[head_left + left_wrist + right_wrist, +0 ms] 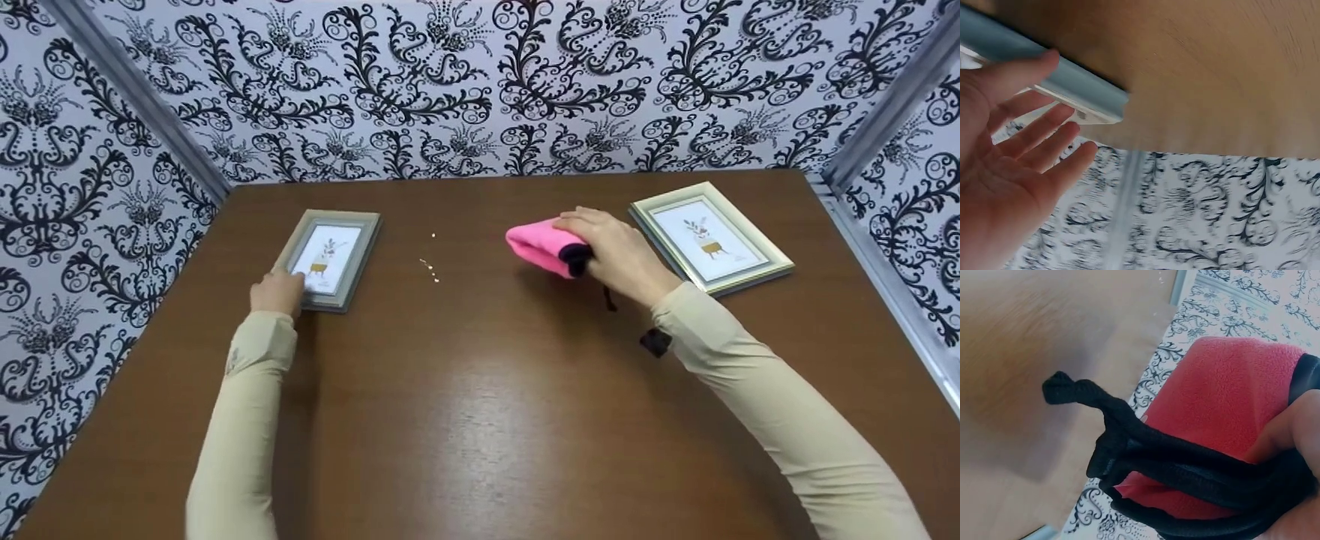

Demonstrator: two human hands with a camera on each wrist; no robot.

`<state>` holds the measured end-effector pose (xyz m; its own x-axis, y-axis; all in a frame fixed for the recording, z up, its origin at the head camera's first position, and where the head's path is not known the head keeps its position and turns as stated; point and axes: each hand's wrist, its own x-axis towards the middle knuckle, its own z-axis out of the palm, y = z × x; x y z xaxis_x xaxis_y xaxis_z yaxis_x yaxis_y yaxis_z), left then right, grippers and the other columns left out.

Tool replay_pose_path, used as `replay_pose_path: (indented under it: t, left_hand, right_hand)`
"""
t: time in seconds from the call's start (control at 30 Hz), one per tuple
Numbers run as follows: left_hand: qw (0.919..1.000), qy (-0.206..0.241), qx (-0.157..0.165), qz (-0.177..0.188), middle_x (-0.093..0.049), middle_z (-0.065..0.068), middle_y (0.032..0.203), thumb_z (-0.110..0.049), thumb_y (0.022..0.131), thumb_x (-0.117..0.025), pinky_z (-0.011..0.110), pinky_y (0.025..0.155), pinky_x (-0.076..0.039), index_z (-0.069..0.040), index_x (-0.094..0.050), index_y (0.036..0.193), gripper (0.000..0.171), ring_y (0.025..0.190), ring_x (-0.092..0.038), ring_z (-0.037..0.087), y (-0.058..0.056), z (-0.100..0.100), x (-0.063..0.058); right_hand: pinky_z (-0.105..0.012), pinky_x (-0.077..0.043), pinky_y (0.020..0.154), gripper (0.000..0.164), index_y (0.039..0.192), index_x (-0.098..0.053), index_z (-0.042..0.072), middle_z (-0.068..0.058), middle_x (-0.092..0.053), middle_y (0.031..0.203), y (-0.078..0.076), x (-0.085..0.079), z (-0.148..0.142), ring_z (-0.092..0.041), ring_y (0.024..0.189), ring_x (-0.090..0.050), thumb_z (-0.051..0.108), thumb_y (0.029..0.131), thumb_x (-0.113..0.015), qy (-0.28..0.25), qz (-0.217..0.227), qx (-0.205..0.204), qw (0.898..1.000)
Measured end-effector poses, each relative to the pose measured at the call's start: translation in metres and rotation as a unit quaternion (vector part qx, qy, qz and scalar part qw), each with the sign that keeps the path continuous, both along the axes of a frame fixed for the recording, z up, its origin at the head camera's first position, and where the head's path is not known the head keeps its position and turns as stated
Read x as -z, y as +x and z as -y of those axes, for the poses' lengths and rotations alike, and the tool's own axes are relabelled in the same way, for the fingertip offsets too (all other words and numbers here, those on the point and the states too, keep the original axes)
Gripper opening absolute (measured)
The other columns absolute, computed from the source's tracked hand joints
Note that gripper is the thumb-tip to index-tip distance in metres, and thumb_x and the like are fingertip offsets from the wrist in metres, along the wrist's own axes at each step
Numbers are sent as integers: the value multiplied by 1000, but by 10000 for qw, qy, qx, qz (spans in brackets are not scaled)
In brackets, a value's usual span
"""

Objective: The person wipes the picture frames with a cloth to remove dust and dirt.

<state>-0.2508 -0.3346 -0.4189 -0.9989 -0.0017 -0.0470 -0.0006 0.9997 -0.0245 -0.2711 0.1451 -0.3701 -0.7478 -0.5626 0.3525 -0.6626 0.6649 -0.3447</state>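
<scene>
A grey-edged picture frame (pixel 351 262) lies on the left side of the brown table (pixel 465 360). At its near left corner my left hand (pixel 277 292) grips the border. In the left wrist view the thumb (pixel 1027 70) lies along the blue-grey side, with the fingers bent at the opposite edge. Farther right, my right hand (pixel 611 251) holds a folded pink cloth (pixel 540 244) with black edging, apart from the tabletop. A black strip (pixel 1112 413) hangs from that cloth in the right wrist view.
Small white specks (pixel 429 268) lie between the left frame and the cloth. A second picture frame (pixel 675 251) with a pale gold border lies at the back right, beside my right hand. Patterned walls (pixel 450 90) close off the back and both sides.
</scene>
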Motion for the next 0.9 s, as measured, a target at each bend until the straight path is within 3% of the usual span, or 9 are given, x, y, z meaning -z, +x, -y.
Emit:
replay_pose_path:
  t: [0.13, 0.27, 0.43, 0.53, 0.6, 0.7, 0.9]
  left_hand:
    - [9964, -392, 654, -364, -56, 31, 84, 8, 85, -52, 58, 61, -52, 7, -59, 86, 7, 77, -60, 50, 13, -16, 3]
    - [9860, -697, 1344, -694, -54, 24, 77, 7, 75, -63, 53, 54, -53, 3, -60, 81, 7, 70, -59, 44, 22, -33, 4]
    - [9794, -169, 1872, -743, -55, 23, 79, 5, 75, -66, 53, 49, -52, 1, -58, 82, 11, 65, -59, 43, 25, -64, 6]
    - [9696, 307, 2184, -1062, -54, 24, 75, 4, 77, -67, 52, 46, -50, 1, -56, 79, 11, 58, -58, 42, 28, -89, 16]
    - [9617, 393, 2380, -1303, -55, 24, 73, 3, 78, -67, 51, 45, -49, 1, -57, 80, 10, 56, -57, 41, 31, -108, 21]
    - [9530, 241, 2593, -1546, -55, 23, 73, 4, 80, -65, 48, 43, -49, 3, -58, 82, 7, 55, -58, 39, 36, -134, 25]
    - [9378, -520, 2929, -1789, -57, 19, 74, 6, 80, -63, 39, 42, -51, 3, -60, 84, 6, 55, -60, 30, 45, -181, 27]
  right_hand:
    - [-54, -29, 108, 56, 129, -57, -2, -24, -51, 135, 0, -2, -15, -42, 129, -41, -12, 75, -68, 235, 130, 53, 9996]
    - [-55, -30, 107, 57, 128, -57, -3, -25, -52, 133, -2, -9, -34, -43, 128, -42, -14, 74, -68, 353, 141, 160, 9991]
    - [-56, -35, 103, 49, 124, -59, -4, -26, -56, 127, -3, -15, -54, -44, 123, -47, -10, 77, -68, 316, -47, 366, 9988]
    - [-56, -39, 100, 43, 121, -61, -5, -27, -59, 123, -4, -13, -61, -44, 119, -51, -10, 79, -67, 258, -201, 418, 9986]
    - [-55, -41, 98, 40, 119, -62, -5, -26, -60, 120, -4, -11, -65, -43, 116, -53, -10, 80, -66, 219, -262, 420, 9985]
    - [-55, -42, 96, 39, 117, -62, -4, -26, -60, 119, -4, -10, -70, -43, 113, -55, -12, 79, -65, 184, -294, 418, 9985]
    - [-55, -44, 92, 41, 115, -63, -3, -24, -62, 115, -1, -11, -77, -42, 110, -56, -14, 76, -63, 193, -236, 507, 9982]
